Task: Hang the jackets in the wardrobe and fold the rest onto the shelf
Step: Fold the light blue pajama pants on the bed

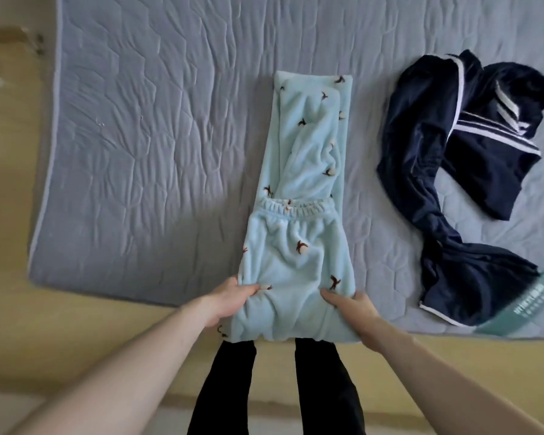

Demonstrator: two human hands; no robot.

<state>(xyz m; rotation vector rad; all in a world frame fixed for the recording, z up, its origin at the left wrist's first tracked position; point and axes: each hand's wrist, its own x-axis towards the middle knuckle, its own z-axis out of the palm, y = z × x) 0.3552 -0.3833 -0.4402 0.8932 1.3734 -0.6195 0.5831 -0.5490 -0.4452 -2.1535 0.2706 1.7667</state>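
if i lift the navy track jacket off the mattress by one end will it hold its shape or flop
The navy track jacket will likely flop: it lies crumpled in soft folds on the mattress. Its smooth sheen suggests thin, slick fabric that may slide through a loose pinch. It probably weighs little, so the trailing end would dangle and drag.

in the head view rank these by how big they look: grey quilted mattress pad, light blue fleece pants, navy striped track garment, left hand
1. Grey quilted mattress pad, by far the largest.
2. Light blue fleece pants and navy striped track garment look alike; the navy one is crumpled, so unranked.
3. Left hand, smallest, though nearest the camera.
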